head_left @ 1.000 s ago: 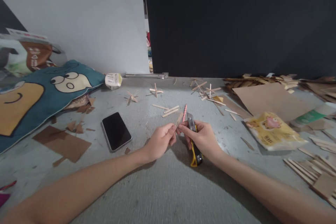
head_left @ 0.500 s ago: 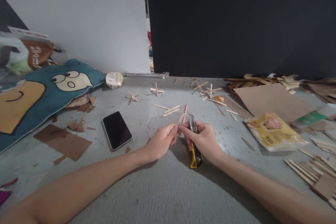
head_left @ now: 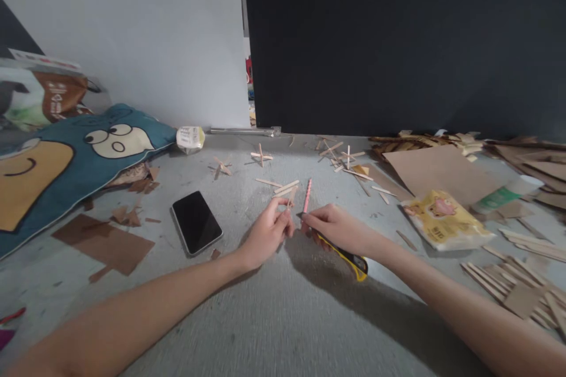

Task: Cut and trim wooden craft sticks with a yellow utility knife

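My left hand [head_left: 270, 228] pinches a small wooden craft stick [head_left: 291, 198] between thumb and fingertips, its far end pointing away from me. My right hand [head_left: 338, 228] is closed around a yellow and black utility knife [head_left: 356, 265], whose handle end sticks out below the palm. The knife's front end lies by my right fingertips, a short gap from my left hand. Just beyond these fingertips is a pink striped stick [head_left: 308, 193]; its near end is by the knife tip. Loose craft sticks [head_left: 286, 188] lie beyond my left hand.
A phone [head_left: 197, 222] lies left of my left hand, near brown cardboard [head_left: 104, 243] and a blue cushion [head_left: 110, 156]. Small crossed-stick pieces [head_left: 261, 156] stand farther back. To the right are a yellow packet [head_left: 444, 218], a green-white tube [head_left: 506, 194] and piled sticks [head_left: 499, 283].
My hands have moved apart. The left has drawn away leftward with the craft stick, and the right has turned the knife so its handle end swings right.
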`<act>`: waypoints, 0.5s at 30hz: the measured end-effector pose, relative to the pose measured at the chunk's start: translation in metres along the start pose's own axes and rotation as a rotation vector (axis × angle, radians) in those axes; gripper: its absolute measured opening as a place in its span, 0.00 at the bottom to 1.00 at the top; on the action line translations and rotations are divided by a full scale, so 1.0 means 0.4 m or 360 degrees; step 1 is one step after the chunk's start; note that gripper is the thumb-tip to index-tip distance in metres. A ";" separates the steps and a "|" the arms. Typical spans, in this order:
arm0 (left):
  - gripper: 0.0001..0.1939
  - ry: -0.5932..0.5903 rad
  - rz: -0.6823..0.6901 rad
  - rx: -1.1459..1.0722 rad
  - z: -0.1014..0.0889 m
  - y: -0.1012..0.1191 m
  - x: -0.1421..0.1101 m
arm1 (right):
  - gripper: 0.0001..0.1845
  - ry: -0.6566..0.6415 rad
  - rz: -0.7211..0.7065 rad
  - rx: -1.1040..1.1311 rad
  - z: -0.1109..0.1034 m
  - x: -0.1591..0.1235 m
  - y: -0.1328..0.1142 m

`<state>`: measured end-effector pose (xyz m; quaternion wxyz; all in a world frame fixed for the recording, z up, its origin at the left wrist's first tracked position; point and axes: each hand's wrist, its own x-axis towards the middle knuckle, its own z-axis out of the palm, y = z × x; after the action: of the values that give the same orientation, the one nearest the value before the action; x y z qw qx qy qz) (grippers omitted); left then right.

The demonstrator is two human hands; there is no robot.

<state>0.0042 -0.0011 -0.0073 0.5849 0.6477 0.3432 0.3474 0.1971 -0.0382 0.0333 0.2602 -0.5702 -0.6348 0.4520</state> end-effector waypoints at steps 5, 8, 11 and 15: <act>0.21 0.0111 -0.0001 -0.0044 0.003 -0.002 0.004 | 0.21 0.0332 -0.0357 -0.0757 -0.024 0.047 -0.009; 0.20 0.0211 0.0050 -0.0041 0.001 -0.008 0.008 | 0.10 0.0435 -0.0501 -0.0931 -0.041 0.131 -0.014; 0.18 0.0319 0.0070 -0.0045 -0.002 -0.017 0.013 | 0.11 0.0278 -0.0564 -0.1106 -0.047 0.216 -0.019; 0.16 0.0411 0.0049 -0.0093 -0.004 -0.027 0.021 | 0.08 0.0217 -0.0450 -0.1150 -0.036 0.281 -0.009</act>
<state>0.0071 0.0078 -0.0177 0.5489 0.5856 0.3953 0.4467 0.1835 0.0740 0.0220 0.1438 -0.5607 -0.8065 0.1203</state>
